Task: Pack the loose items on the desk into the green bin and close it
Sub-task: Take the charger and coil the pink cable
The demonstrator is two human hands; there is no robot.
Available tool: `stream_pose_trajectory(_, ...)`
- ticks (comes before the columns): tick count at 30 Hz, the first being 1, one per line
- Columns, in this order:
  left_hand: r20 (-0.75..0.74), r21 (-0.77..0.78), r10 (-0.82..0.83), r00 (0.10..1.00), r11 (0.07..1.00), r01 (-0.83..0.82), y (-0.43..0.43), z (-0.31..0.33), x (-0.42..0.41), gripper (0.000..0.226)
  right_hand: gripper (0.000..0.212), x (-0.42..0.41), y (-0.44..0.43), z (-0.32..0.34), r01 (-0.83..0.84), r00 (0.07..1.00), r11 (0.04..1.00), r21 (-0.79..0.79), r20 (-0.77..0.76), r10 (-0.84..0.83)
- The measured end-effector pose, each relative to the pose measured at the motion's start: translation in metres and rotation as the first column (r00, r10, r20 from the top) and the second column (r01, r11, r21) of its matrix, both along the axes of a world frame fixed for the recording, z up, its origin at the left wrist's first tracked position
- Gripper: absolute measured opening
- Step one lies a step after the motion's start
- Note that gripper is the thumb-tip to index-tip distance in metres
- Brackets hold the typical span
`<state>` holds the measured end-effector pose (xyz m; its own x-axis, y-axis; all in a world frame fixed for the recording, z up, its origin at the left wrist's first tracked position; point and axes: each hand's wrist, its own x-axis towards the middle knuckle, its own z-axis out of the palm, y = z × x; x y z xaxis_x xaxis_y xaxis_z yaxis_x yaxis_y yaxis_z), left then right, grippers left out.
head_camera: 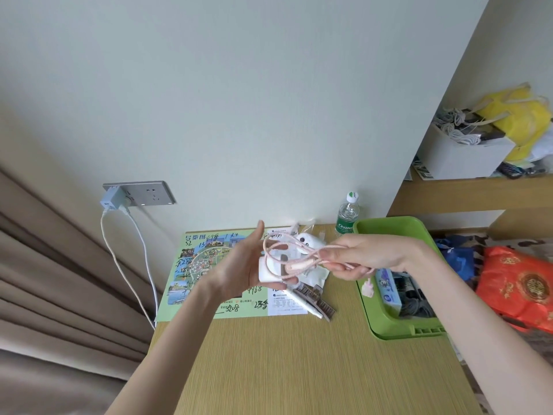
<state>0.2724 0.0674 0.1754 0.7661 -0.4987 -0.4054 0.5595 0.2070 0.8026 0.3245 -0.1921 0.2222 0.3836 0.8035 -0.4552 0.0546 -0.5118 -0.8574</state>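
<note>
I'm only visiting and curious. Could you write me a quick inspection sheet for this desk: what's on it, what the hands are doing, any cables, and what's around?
Surface: wood-grain desk against a pale wall.
Job's things: green bin open at the desk's right, with a tissue pack and dark items inside; white charger and pink cable held above the desk.
Clutter: map, hair clip, water bottle.
Hands: left hand holds the charger; right hand grips the cable's loops.
Cables: white leads hang from the wall socket.
Surroundings: curtain at left; white box and yellow bag on a shelf; red bag at right.
</note>
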Motion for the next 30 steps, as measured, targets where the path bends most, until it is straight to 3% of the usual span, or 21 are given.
stream_pose_trajectory(3,0.037,0.203,-0.24,0.97,0.952,0.228,-0.003,0.006,0.004,0.084,0.043,-0.002,0.004,-0.002,-0.079,0.996,0.995,-0.062,-0.054,0.076)
stream_pose_trajectory(6,-0.01,0.301,-0.543,0.84,0.799,0.52,-0.006,0.011,0.006,0.091,0.043,-0.004,0.008,-0.005,-0.154,0.986,0.979,-0.136,-0.078,0.144)
stream_pose_trajectory(10,-0.023,0.443,-0.787,0.617,0.545,0.712,-0.021,0.018,0.005,0.058,0.045,-0.006,0.016,-0.01,-0.236,0.969,0.957,-0.169,-0.113,0.219)
stream_pose_trajectory(12,0.003,0.497,-0.822,0.57,0.496,0.712,-0.03,0.017,0.001,0.044,0.044,-0.003,0.018,-0.013,-0.246,0.966,0.957,-0.152,-0.122,0.229)
stream_pose_trajectory(15,0.076,0.585,-0.767,0.638,0.552,0.594,-0.038,0.015,-0.009,0.048,0.043,0.006,0.012,-0.019,-0.197,0.975,0.973,-0.122,-0.125,0.182)
stream_pose_trajectory(18,0.169,0.572,-0.68,0.713,0.657,0.491,-0.041,0.015,-0.016,0.057,0.043,0.012,0.001,-0.03,-0.081,0.992,0.995,-0.057,-0.104,0.075)
stream_pose_trajectory(21,0.231,0.505,-0.601,0.765,0.746,0.434,-0.043,0.019,-0.02,0.052,0.065,0.016,-0.003,-0.047,0.077,0.989,0.989,0.123,-0.135,-0.06)
stream_pose_trajectory(22,0.247,0.49,-0.567,0.786,0.773,0.404,-0.044,0.02,-0.021,0.049,0.073,0.016,-0.003,-0.054,0.168,0.971,0.964,0.205,-0.202,-0.126)
stream_pose_trajectory(25,0.282,0.491,-0.381,0.88,0.846,0.209,-0.042,0.022,-0.019,0.04,0.073,0.009,-0.004,-0.075,0.486,0.841,0.811,0.326,-0.425,-0.334)
stream_pose_trajectory(27,0.292,0.495,-0.235,0.927,0.867,0.064,-0.037,0.021,-0.014,0.036,0.07,-0.001,-0.002,-0.085,0.553,0.824,0.772,0.315,-0.348,-0.448)
stream_pose_trajectory(30,0.338,0.591,-0.152,0.929,0.802,-0.084,-0.034,0.015,-0.003,0.032,0.034,-0.015,0.004,-0.088,0.51,0.849,0.816,0.274,-0.004,-0.529)
